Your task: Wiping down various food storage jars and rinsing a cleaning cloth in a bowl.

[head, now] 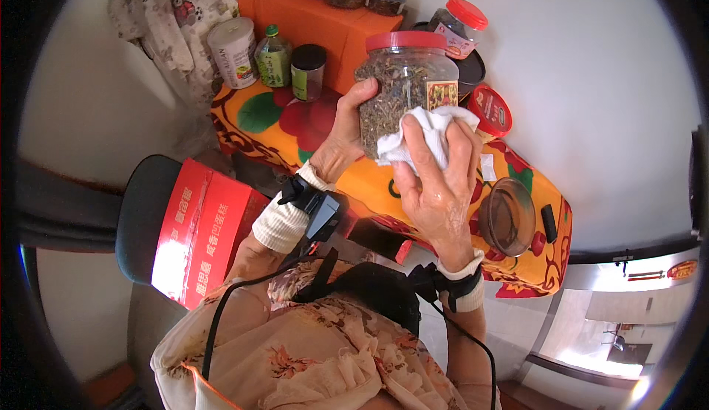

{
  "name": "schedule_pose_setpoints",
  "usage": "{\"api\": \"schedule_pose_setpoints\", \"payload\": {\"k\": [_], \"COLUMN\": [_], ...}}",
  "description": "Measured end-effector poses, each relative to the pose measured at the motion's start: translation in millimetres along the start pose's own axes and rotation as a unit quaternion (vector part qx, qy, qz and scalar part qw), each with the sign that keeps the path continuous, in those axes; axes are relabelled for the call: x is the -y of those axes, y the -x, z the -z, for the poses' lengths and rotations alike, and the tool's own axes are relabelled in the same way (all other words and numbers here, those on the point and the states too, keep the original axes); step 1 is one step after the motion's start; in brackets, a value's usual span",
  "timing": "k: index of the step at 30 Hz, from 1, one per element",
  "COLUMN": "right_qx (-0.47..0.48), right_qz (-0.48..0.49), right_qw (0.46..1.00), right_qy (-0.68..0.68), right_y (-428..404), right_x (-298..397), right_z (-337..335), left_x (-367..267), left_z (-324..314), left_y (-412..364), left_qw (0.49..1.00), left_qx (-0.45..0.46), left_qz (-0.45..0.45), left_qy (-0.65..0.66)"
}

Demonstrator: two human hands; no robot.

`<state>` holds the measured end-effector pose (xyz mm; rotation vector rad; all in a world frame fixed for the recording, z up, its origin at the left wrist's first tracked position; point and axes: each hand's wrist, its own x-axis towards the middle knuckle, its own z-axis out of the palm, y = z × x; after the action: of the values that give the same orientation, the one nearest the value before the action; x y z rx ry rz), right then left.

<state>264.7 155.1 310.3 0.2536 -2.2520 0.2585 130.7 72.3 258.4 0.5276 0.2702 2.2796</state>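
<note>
A large clear jar (382, 94) with a red lid is tilted above the table, filled with dried brown-green plant pieces. My left hand (354, 116) grips its left side, thumb on the front and the other fingers hidden behind. My right hand (443, 183) presses a folded white cloth (426, 133) against the lower front of the jar. The cloth covers part of the jar below a colourful label (442, 95). To the right of my right hand, a transparent brown bowl (507, 219) stands on the table.
A flowered orange cloth (266, 144) covers the table. Behind stand an orange box (310, 27) with jars on top, a white tub (232, 55), a green-labelled bottle (273, 61) and a black-lidded jar (308, 72). Red-lidded containers (490, 111) sit right; a red carton (205, 232) rests on a chair (141, 216).
</note>
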Motion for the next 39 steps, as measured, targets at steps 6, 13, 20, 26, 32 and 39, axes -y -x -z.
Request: {"api": "schedule_pose_setpoints", "payload": {"k": [6, 13, 20, 26, 32, 39], "right_qx": [-0.039, -0.038, -0.003, 0.0, -0.011, 0.027], "right_qz": [0.014, -0.124, -0.292, -0.263, -0.23, -0.272], "right_qw": [0.999, 0.99, 0.915, 0.937, 0.95, 0.919], "right_qy": [0.014, -0.045, -0.278, -0.231, -0.212, -0.284], "right_y": [-31, -61, -43, -19, -1, 7], "right_x": [-18, -49, -49, -37, -35, -30], "right_z": [-3, -3, 3, 8, 12, 29], "left_x": [3, -2, -4, -12, -12, -21], "left_z": [-1, 14, 15, 26, 30, 16], "left_y": [2, 7, 6, 3, 1, 6], "left_qw": [0.999, 1.0, 0.997, 0.998, 0.991, 0.992], "left_qx": [-0.01, -0.018, 0.016, -0.024, 0.009, -0.116], "left_qz": [0.012, 0.014, -0.005, -0.018, -0.003, -0.037], "left_qy": [-0.031, -0.017, 0.073, 0.059, 0.131, -0.029]}}
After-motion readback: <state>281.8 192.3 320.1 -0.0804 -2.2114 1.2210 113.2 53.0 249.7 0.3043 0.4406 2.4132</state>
